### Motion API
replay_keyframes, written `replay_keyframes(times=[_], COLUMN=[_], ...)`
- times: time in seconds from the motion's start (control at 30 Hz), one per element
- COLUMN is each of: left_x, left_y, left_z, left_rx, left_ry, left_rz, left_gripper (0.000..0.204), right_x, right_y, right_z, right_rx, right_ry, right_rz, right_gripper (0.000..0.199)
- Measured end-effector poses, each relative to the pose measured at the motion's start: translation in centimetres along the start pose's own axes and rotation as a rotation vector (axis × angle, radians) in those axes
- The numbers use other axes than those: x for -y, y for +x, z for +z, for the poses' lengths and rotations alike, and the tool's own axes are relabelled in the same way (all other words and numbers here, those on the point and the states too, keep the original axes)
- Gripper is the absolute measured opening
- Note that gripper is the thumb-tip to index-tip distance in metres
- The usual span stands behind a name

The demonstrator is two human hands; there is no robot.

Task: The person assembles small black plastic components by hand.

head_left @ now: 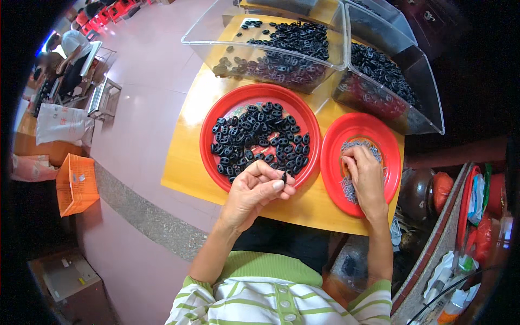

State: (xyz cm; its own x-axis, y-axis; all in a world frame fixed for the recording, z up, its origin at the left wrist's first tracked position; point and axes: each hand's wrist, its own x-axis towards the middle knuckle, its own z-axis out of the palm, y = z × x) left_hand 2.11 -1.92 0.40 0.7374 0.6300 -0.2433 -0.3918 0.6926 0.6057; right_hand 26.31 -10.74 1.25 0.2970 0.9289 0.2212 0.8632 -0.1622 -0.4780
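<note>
Between the thumb and fingers of my left hand is a small black plastic piece, held over the near edge of a round red tray. That tray carries many loose black oval pieces with two holes each. To its right, my right hand is over a smaller red plate with its fingertips pinched together. Small grey metal pins or screws lie on this plate. Whether a pin is between the right fingertips is hidden.
Clear plastic bins full of black pieces stand along the far side of the yellow table. An orange crate is on the floor at left. A cluttered ledge runs along the right. Another person sits far left.
</note>
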Motion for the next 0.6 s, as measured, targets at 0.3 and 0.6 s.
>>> replay_keyframes(times=[0.3,0.6], left_x=[1.1,2.5], left_y=[-0.5,0.5], left_z=[1.1,1.8], left_rx=[0.007,0.026], left_ry=[0.215,0.338], left_rz=[0.141,0.089], left_gripper=[0.013,0.011], right_x=[0.9,0.0], right_y=[-1.2,-2.1], right_z=[-1.0,-2.1], right_rx=[-0.101,-0.065], right_ry=[0.363,0.376], right_rz=[0.159,0.247], right_gripper=[0.009,0.008])
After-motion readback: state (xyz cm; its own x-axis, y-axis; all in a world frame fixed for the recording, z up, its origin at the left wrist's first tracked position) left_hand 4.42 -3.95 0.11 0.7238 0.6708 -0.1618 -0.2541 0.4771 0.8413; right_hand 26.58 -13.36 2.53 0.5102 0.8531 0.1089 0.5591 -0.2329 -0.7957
